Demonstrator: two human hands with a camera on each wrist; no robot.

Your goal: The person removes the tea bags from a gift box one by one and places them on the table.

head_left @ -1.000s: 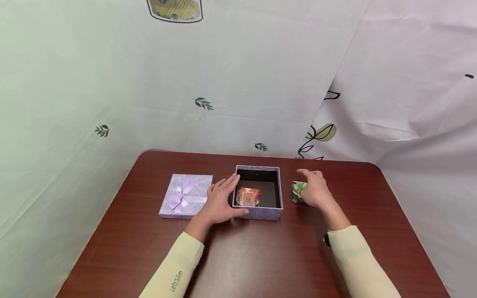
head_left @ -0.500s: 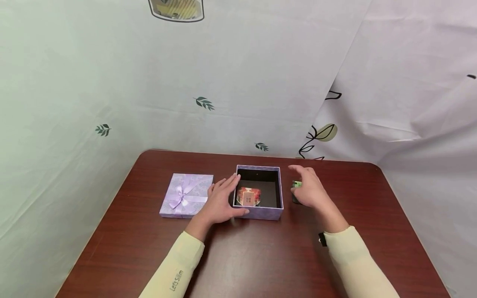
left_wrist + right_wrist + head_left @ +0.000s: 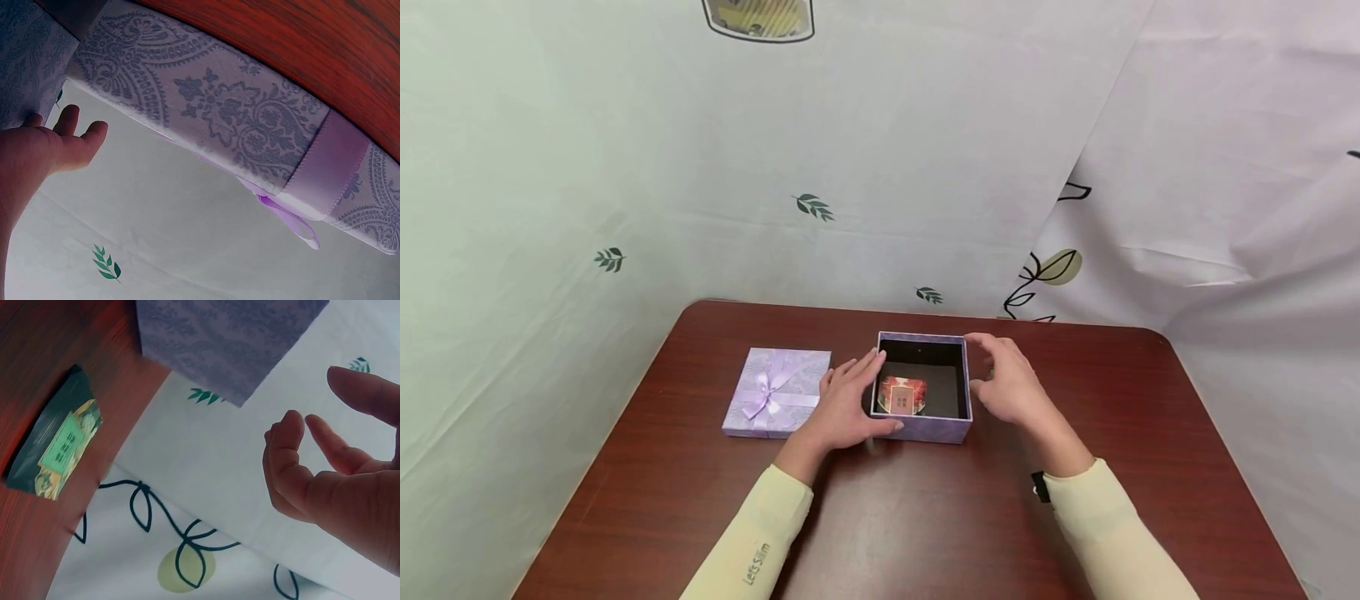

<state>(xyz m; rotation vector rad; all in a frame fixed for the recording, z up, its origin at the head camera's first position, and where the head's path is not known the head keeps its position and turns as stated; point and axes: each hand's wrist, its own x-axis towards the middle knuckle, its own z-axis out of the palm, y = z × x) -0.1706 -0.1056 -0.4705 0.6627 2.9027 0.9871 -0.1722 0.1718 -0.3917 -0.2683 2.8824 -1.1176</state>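
A purple patterned gift box (image 3: pixel 931 429) stands lidless on the table in the head view. Inside it, at the front left, lies a small red-and-orange packet (image 3: pixel 902 396). My left hand (image 3: pixel 842 408) rests against the box's left side, fingers stretched along the wall and thumb at the front. My right hand (image 3: pixel 1011 385), thumb and fingers apart, hovers by the box's right wall. In the right wrist view that hand holds nothing. A dark green packet (image 3: pixel 62 440) with a light green label lies on the table, almost wholly hidden by my right hand in the head view.
The purple gift box lid (image 3: pixel 767 392) with its ribbon bow lies left of the box, behind my left hand. In the left wrist view its side (image 3: pixel 231 112) shows up close. A printed white cloth (image 3: pixel 880 167) hangs behind the wooden table (image 3: pixel 917 517).
My right hand has moved left from above the green packet to the box's right wall. My left hand has stayed at the box, and the packets have not moved.
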